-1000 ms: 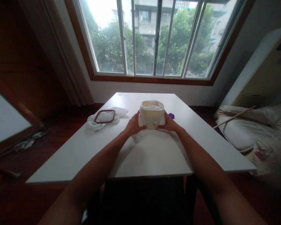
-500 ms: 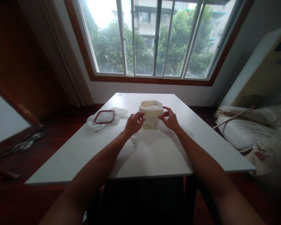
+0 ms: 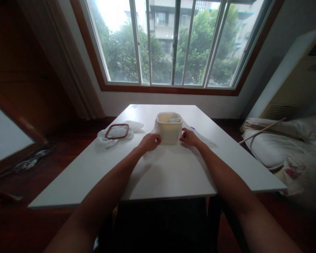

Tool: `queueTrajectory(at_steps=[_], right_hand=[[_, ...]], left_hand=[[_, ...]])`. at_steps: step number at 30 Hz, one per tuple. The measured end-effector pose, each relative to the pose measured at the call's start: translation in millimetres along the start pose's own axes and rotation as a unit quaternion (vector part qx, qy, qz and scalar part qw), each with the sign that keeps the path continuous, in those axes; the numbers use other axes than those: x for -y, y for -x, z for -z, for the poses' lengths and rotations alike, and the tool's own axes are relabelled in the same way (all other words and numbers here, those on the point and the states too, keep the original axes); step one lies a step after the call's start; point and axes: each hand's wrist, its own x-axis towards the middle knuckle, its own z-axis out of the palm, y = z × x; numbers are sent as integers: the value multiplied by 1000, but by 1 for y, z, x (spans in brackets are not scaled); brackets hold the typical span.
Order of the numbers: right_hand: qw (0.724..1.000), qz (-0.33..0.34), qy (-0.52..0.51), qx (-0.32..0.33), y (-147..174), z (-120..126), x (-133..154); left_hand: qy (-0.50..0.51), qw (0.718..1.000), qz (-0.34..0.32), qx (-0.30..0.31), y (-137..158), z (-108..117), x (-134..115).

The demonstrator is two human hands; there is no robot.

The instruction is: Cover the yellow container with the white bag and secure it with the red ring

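Note:
A small cream bin (image 3: 163, 117) stands upright on the white table (image 3: 163, 175). A thin, see-through white plastic bag (image 3: 170, 136) drapes over its rim and down its outside, with some of it bunched inside the opening. At the bin's lower left side, my left hand (image 3: 150, 141) is closed in a pinch on the bag's edge. My right hand (image 3: 190, 137) pinches the bag at the right side of the bin, its fingers curled in. Loose plastic spreads out beside the bin on both sides.
A reddish-brown rounded square ring (image 3: 117, 131) lies on crumpled white plastic bags (image 3: 102, 140) to the left. At the table's right stands a covered sofa (image 3: 265, 147) with a stick (image 3: 263, 130) across it. A window (image 3: 171, 42) is beyond the table.
Both hands have moved down along the bin's sides, drawing the bag lower over the outside. The bag's front now hangs smoother, and the bin's rim and opening show more clearly.

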Motion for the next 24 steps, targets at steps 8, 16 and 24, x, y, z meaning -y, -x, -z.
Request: queueTrajectory(at_steps=[8,16,24], right_hand=[[980,-5,-82,-182,-6,6,-9],[962,49,-256,-80,-2,-14,26],[950,49,-308,-17,1,-9,26]], left_hand=[[107,974,65,-191,-8,9,28],[350,931,70,-68,-14,-29,28],[403,911,65,-48,-10,-19,17]])
